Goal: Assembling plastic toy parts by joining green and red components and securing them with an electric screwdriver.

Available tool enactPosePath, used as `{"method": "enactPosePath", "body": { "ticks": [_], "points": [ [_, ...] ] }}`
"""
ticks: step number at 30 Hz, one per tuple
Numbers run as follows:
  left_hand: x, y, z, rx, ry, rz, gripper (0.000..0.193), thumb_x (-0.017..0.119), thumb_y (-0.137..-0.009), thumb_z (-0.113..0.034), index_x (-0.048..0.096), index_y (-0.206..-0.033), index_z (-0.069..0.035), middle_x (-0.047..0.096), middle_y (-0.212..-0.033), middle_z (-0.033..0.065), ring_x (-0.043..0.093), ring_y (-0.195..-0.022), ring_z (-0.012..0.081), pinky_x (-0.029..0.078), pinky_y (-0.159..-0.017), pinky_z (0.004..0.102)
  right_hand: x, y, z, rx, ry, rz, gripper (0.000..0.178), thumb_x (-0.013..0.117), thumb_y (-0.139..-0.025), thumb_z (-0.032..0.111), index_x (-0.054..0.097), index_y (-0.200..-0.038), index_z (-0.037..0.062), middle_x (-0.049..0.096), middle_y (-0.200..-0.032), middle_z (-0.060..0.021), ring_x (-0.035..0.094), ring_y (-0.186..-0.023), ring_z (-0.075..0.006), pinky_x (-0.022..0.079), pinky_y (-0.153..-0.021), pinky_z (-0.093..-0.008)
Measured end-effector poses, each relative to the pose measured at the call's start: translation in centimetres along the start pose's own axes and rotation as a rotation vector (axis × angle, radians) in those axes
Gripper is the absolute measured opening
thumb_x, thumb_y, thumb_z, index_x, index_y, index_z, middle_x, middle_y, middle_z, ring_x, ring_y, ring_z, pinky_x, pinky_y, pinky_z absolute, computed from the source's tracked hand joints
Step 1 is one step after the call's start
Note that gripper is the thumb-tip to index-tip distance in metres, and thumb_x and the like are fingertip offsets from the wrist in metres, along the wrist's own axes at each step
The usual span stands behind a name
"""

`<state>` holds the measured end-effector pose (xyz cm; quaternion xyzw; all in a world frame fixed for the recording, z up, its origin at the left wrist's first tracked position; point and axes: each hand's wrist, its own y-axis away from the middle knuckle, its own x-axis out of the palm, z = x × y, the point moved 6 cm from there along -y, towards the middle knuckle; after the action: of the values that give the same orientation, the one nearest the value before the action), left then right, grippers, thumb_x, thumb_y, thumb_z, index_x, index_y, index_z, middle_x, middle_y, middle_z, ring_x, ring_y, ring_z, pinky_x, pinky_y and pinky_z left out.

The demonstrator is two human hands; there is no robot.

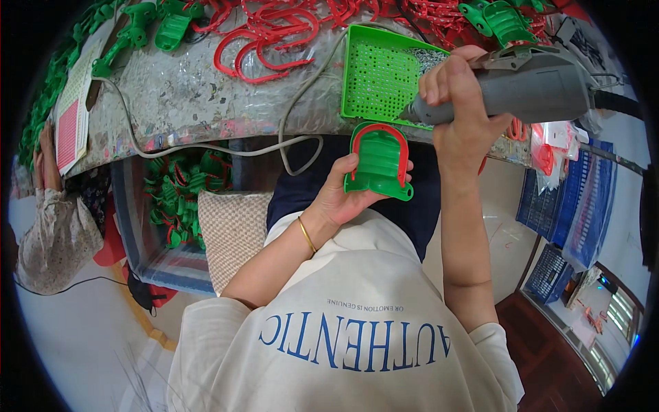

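My left hand (334, 194) grips a green plastic jaw-shaped part (377, 159) at the near edge of the table. A red U-shaped plastic strip (403, 156) sits inside that part, along its curved rim. In my right hand (461, 103) is a grey electric screwdriver (542, 88), lying sideways with its nose to the left. The screwdriver's tip is over the lower right of a bright green perforated basket (376, 79) and apart from the green part. Small silvery pieces, probably screws, lie in the basket, partly hidden by my right hand.
Red U-shaped strips (264, 51) and green plastic parts (180, 26) lie along the table's far side. A grey cable (206, 146) loops over the front edge. A crate (147, 257) of green-and-red pieces stands below left. Another person's hand (48, 158) rests at far left.
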<state>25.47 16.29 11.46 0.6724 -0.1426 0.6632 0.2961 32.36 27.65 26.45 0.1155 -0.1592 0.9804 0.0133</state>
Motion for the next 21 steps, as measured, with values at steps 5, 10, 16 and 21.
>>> {"method": "enactPosePath", "body": {
  "ticks": [5,10,16,21],
  "points": [
    [0.3,0.2,0.0,0.004,-0.009,-0.003,0.077,0.067,-0.076,-0.044,0.038,-0.134,-0.001,0.049,-0.127,0.0256,0.052,-0.114,0.0352,0.04,-0.101,0.0464,0.3,1.2,-0.7,0.045,-0.013,0.029,0.01,0.057,-0.086,0.0,0.053,-0.095,-0.0025,0.046,-0.063,-0.0035,0.044,-0.054,-0.0122,0.039,-0.055,-0.0284],
    [0.5,0.3,0.0,0.007,-0.024,-0.01,0.078,0.066,-0.076,-0.044,0.038,-0.134,-0.001,0.049,-0.127,0.0258,0.052,-0.115,0.0357,0.04,-0.102,0.0467,0.2,1.3,-0.9,0.023,0.013,0.008,0.009,0.057,-0.087,0.001,0.054,-0.094,-0.0023,0.047,-0.062,-0.0037,0.045,-0.054,-0.0126,0.039,-0.055,-0.0282],
    [0.5,0.3,0.1,-0.004,-0.029,0.026,0.079,0.067,-0.076,-0.044,0.037,-0.135,-0.001,0.048,-0.128,0.026,0.051,-0.116,0.0358,0.04,-0.102,0.0466,0.3,1.5,-0.9,0.015,0.025,0.022,0.006,0.057,-0.086,0.001,0.052,-0.09,-0.0016,0.046,-0.062,-0.0038,0.045,-0.053,-0.0126,0.04,-0.054,-0.0284],
    [0.8,0.5,-0.3,0.012,-0.065,0.035,0.079,0.067,-0.076,-0.043,0.037,-0.134,0.001,0.049,-0.127,0.0259,0.051,-0.117,0.0345,0.04,-0.102,0.0467,0.8,1.8,-0.4,0.016,0.013,0.039,0.006,0.056,-0.086,0.001,0.05,-0.087,-0.0002,0.045,-0.061,-0.0032,0.044,-0.053,-0.0123,0.04,-0.055,-0.0285]
  ]
}}
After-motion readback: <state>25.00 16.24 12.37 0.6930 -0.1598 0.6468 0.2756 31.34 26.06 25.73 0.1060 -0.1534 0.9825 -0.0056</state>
